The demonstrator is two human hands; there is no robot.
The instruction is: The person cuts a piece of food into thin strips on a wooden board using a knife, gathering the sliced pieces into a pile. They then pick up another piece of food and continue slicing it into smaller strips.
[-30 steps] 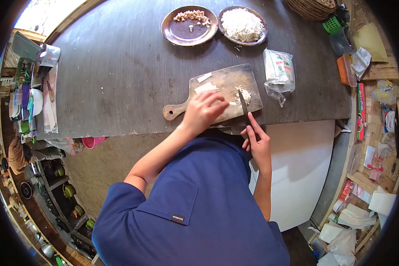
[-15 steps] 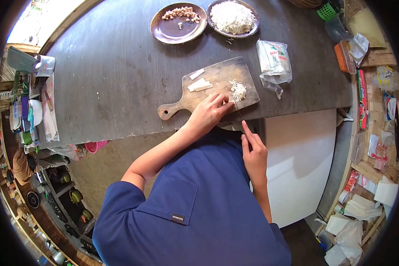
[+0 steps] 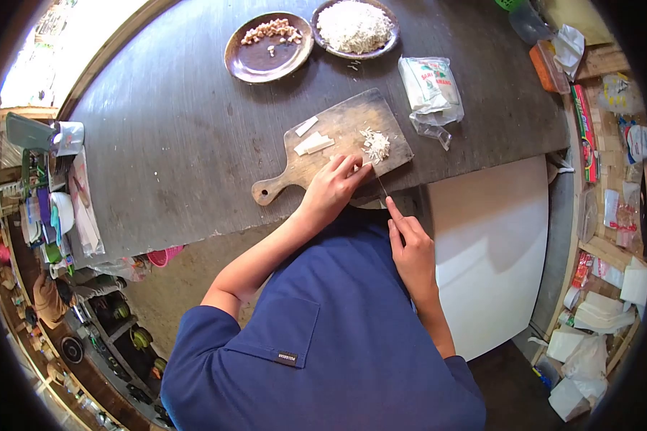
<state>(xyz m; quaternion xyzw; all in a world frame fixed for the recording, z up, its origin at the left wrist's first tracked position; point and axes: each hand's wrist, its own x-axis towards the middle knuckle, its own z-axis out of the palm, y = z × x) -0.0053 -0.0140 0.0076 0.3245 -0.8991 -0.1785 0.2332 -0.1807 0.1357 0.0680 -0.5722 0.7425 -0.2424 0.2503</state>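
At the near edge of the table [image 3: 180, 144], bare tabletop leftward, the cutting board [image 3: 338, 133] bears the left hand [image 3: 331, 190], its hold hidden, and the right hand [image 3: 410, 248] grips the knife [image 3: 379, 187], blade beside those fingertips, near the slivers [image 3: 375, 144].

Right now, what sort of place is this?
Likely a modest kitchen or food stall: a cutting board with sliced white strips, a knife in the right hand, two plates of food on a dark worktop.
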